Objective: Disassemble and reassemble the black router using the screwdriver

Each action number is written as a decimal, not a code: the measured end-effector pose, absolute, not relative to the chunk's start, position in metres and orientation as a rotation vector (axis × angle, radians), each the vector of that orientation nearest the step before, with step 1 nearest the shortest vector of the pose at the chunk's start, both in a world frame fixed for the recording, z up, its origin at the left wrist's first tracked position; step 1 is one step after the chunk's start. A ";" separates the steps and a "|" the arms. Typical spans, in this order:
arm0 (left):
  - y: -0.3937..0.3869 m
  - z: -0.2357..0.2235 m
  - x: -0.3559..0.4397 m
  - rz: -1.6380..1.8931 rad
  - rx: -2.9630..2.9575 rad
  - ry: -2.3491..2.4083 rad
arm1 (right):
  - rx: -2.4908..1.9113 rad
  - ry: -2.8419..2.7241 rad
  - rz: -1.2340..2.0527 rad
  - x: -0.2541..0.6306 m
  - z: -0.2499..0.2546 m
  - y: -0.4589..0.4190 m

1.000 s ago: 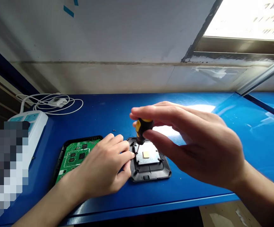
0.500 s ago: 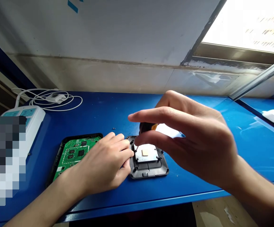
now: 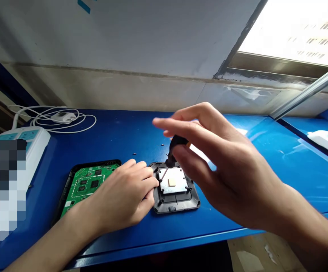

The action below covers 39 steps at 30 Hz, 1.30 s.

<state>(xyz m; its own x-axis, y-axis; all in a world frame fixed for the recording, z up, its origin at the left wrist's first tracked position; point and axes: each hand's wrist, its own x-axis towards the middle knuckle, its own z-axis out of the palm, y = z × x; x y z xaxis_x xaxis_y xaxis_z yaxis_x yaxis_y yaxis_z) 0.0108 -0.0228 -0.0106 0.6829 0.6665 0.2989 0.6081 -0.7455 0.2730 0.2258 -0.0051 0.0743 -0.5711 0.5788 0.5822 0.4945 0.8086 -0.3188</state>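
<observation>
My right hand [image 3: 223,166] grips a screwdriver [image 3: 177,143] with a black and yellow handle, between thumb and fingers. Its thin shaft slants down to the left edge of a silver metal plate [image 3: 177,187]. A tan square pad [image 3: 171,182] sits on that plate, which lies in a black plastic cover [image 3: 177,207]. Curled fingers of my left hand [image 3: 132,192] hold the cover's left edge. Under my left forearm, partly hidden, a green circuit board [image 3: 79,185] lies in a black casing [image 3: 63,192].
Two small screws lie behind the cover, one screw [image 3: 134,153] nearer the board and another screw [image 3: 162,145] to its right. A white power strip [image 3: 40,141] and a coiled white cable with an adapter [image 3: 63,117] are at the left. The blue table [image 3: 152,241] ends at its front edge.
My right hand has tilted and drawn back slightly, showing more of the screwdriver's handle and shaft. A second screw is now visible behind the cover. My left hand keeps its hold.
</observation>
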 end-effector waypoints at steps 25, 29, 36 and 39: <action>-0.022 -0.010 0.011 0.563 2.694 1.035 | -0.794 -2.418 0.247 0.231 0.087 -0.008; -0.022 -0.008 0.012 0.577 2.704 1.037 | -0.797 -2.488 0.423 0.236 0.095 -0.011; -0.022 -0.010 0.010 0.560 2.680 1.042 | -0.857 -2.486 0.261 0.230 0.095 -0.010; -0.022 -0.010 0.011 0.548 2.687 1.038 | -0.859 -2.580 0.277 0.233 0.098 -0.014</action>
